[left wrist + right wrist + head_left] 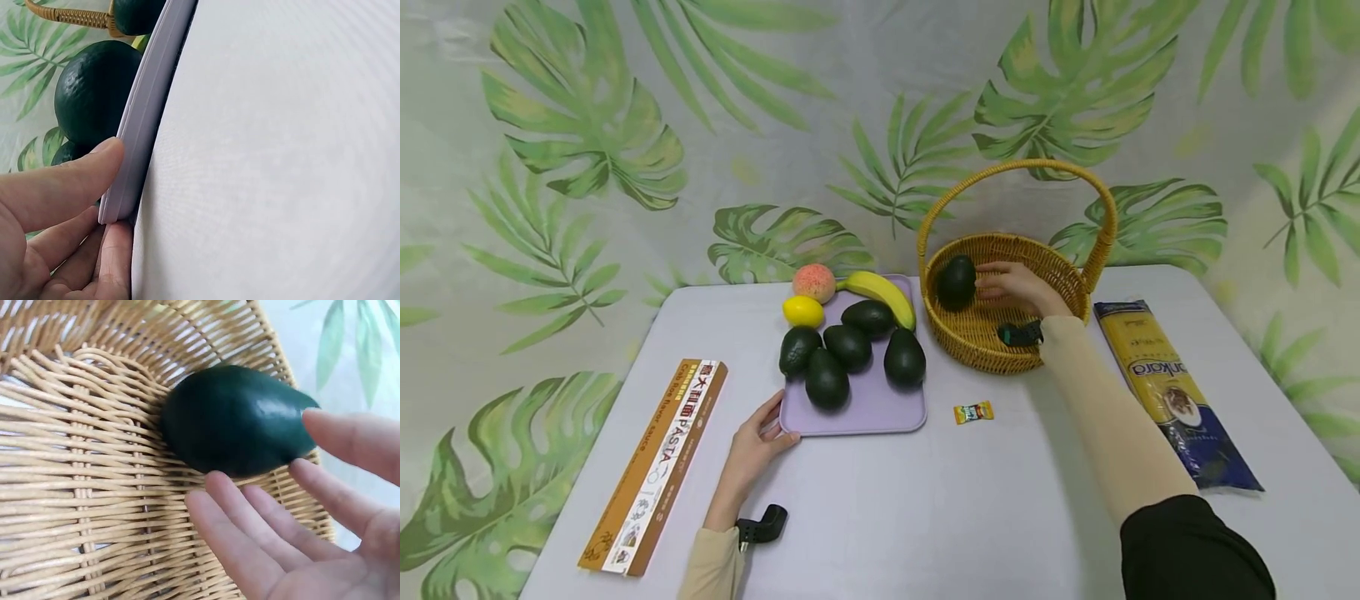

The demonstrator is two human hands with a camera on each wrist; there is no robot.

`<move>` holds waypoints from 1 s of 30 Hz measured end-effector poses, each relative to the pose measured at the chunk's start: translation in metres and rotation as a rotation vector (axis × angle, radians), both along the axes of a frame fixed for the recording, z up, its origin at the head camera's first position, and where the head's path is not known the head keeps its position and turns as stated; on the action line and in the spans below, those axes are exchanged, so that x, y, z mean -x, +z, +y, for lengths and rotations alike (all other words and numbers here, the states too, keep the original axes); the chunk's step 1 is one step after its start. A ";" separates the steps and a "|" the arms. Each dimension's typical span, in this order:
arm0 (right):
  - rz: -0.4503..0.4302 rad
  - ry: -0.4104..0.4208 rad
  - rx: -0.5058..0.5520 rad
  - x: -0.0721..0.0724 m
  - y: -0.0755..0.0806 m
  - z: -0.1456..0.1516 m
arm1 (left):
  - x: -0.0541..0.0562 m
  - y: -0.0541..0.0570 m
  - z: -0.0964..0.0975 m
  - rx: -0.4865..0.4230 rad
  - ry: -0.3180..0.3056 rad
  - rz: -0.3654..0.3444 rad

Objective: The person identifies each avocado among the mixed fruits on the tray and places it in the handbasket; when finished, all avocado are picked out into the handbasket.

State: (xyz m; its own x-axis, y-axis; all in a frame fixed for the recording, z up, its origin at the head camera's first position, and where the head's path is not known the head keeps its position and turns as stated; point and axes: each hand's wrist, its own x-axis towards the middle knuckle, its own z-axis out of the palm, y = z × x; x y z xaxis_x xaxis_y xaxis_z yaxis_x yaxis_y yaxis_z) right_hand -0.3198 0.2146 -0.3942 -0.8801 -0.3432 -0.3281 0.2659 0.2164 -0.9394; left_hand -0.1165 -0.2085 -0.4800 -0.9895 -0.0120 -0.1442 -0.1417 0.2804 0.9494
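In the wicker basket a dark green avocado lies on its side against the woven wall. My right hand reaches in beside it. Its fingers are spread and fairly straight, with the thumb and index fingertips at the narrow end of the avocado. My left hand pinches the near left corner of a lilac tray, thumb on the rim and fingers against its outside and underside. Several avocados lie on the tray, with a banana, a lemon and a peach towards its back.
A long pasta box lies on the left of the white table. A small wrapped candy lies between tray and basket. On the right is a yellow and blue pasta packet. The basket's tall handle arches over it.
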 end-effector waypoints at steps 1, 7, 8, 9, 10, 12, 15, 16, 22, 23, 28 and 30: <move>0.006 0.015 0.003 -0.001 0.000 0.000 | 0.000 0.001 0.000 0.000 0.001 -0.003; 0.048 0.081 -0.021 -0.005 0.000 0.003 | 0.000 0.002 0.000 -0.003 0.001 -0.004; 0.055 0.087 -0.031 -0.005 0.000 0.003 | 0.000 0.002 0.000 -0.005 0.001 -0.002; 0.059 0.093 -0.038 -0.006 0.000 0.004 | 0.000 0.002 0.000 -0.007 0.000 0.000; 0.062 0.098 -0.044 -0.006 -0.001 0.005 | 0.000 0.002 0.000 -0.008 0.000 0.002; 0.069 0.102 -0.047 -0.007 -0.001 0.007 | 0.000 0.002 0.000 -0.011 0.000 0.003; 0.091 0.095 -0.037 -0.010 0.003 0.010 | 0.000 0.001 0.000 -0.016 0.001 0.005; 0.106 0.092 -0.036 -0.012 0.005 0.011 | 0.000 0.001 0.000 -0.016 0.001 0.005; 0.225 0.117 -0.017 -0.030 0.018 0.003 | 0.000 0.001 -0.001 -0.013 -0.001 0.004; 0.244 0.138 -0.008 -0.034 0.020 0.000 | 0.000 0.001 -0.001 -0.010 0.000 0.003; 0.307 0.263 0.006 -0.059 0.024 -0.025 | -0.001 0.002 -0.001 0.003 0.000 0.001; 0.308 0.311 0.007 -0.069 0.025 -0.035 | 0.000 0.001 0.000 -0.002 0.000 0.002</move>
State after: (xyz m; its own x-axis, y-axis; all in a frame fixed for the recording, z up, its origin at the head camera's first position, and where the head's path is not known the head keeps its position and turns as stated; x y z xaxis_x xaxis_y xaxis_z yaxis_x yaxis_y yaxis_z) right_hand -0.2507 0.1795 -0.3695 -0.7909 -0.6087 -0.0637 -0.1034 0.2355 -0.9664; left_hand -0.1164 -0.2089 -0.4788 -0.9898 -0.0114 -0.1422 -0.1397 0.2782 0.9503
